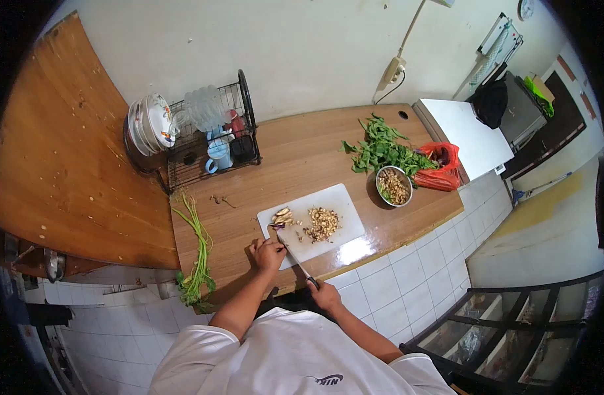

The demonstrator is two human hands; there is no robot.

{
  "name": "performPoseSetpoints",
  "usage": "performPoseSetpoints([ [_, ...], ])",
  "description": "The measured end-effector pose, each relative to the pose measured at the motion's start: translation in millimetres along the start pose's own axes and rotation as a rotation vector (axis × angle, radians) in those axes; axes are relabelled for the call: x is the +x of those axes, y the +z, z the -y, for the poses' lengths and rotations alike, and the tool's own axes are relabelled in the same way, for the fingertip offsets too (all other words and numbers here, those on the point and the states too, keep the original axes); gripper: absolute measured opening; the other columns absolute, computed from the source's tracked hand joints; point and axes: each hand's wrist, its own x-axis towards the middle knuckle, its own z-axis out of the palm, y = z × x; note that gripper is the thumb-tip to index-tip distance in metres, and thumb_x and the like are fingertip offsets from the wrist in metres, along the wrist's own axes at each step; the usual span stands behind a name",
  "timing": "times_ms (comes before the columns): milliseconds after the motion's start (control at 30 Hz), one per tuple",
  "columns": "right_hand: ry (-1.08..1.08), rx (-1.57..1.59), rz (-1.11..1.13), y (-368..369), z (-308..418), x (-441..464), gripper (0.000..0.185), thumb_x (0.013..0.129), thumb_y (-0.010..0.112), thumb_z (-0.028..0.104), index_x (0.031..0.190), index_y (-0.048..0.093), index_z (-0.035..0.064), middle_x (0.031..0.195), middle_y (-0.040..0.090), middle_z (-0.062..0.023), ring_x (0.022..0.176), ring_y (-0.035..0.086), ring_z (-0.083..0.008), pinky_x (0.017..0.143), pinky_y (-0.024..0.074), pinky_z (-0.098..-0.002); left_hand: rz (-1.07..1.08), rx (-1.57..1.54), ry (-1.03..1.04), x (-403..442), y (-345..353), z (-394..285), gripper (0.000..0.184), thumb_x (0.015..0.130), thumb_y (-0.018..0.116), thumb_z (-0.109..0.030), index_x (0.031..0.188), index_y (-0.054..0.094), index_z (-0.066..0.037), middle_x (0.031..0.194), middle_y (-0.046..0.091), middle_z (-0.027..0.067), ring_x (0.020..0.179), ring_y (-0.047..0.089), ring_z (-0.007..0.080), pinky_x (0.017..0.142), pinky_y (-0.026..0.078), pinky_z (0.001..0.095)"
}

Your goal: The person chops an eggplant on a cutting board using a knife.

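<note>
My right hand (326, 296) grips the dark handle of a knife (299, 263), whose blade slants up and left across the near edge of a white cutting board (345, 204). My left hand (269, 255) is at the board's near left corner with its fingers bent together beside the blade. Whatever those fingers hold, if anything, is too small to make out. Just beyond the blade tip lie pale, peeled-looking pieces (282, 217) with a purplish bit beside them. A heap of finely chopped pale brown bits (322, 224) covers the middle of the board.
A metal bowl (394, 186) of chopped bits stands at the right, beside leafy greens (385, 150) and a red plastic bag (440, 168). Long green stalks (198, 257) lie along the left edge. A black dish rack (246, 112) with plates and cups stands at the back left.
</note>
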Motion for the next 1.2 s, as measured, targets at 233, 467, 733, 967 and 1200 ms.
performPoseSetpoints([
  [233,-0.016,-0.083,-0.121,-14.7,-30.0,-14.1,0.057,0.1,0.047,0.062,0.099,0.069,0.0087,0.086,0.072,-0.0233,0.087,0.069,-0.0451,0.076,0.0542,-0.0539,-0.005,-0.039,-0.016,-1.2,-16.9,-16.2,0.009,0.073,0.082,-0.029,0.081,0.082,-0.024,0.093,0.073,-0.0036,0.104,0.058,0.0228,0.098,0.031,0.0472],
  [467,0.064,-0.135,-0.163,-35.4,-26.7,-27.7,0.055,0.098,0.05,0.063,0.104,0.069,0.0122,0.088,0.073,-0.0196,0.088,0.072,-0.0402,0.076,0.0557,-0.0506,-0.006,-0.036,0.005,7.4,-6.1,-19.5,0.01,0.075,0.081,-0.033,0.078,0.08,-0.024,0.095,0.071,-0.0048,0.107,0.058,0.022,0.1,0.033,0.0468],
  [733,-0.071,-0.242,-0.463,-31.8,-41.5,-33.2,0.042,0.092,0.065,0.055,0.087,0.069,0.0138,0.074,0.071,-0.0125,0.071,0.07,-0.0343,0.061,0.0536,-0.0467,0.17,-0.18,0.32,35.6,-12.0,-67.1,0.014,0.07,0.085,-0.035,0.078,0.082,-0.024,0.103,0.07,-0.0058,0.113,0.056,0.021,0.101,0.031,0.0459],
  [967,-0.092,-0.231,-0.511,-26.8,-47.4,-35.1,0.042,0.092,0.064,0.057,0.094,0.07,0.0154,0.075,0.071,-0.0108,0.07,0.071,-0.0323,0.06,0.0544,-0.046,0.102,-0.042,0.265,52.4,0.5,-81.9,0.013,0.067,0.089,-0.03,0.076,0.08,-0.027,0.104,0.066,-0.0067,0.117,0.053,0.0209,0.102,0.029,0.0471],
  [1200,-0.049,-0.139,-0.3,-16.9,-26.6,-33.4,0.048,0.094,0.06,0.061,0.095,0.073,0.0154,0.079,0.073,-0.0141,0.075,0.072,-0.0368,0.066,0.0562,-0.049,-0.074,-0.167,0.03,48.1,-12.6,-62.6,0.01,0.072,0.087,-0.025,0.08,0.08,-0.026,0.105,0.067,-0.0071,0.115,0.054,0.0219,0.101,0.033,0.0469],
])
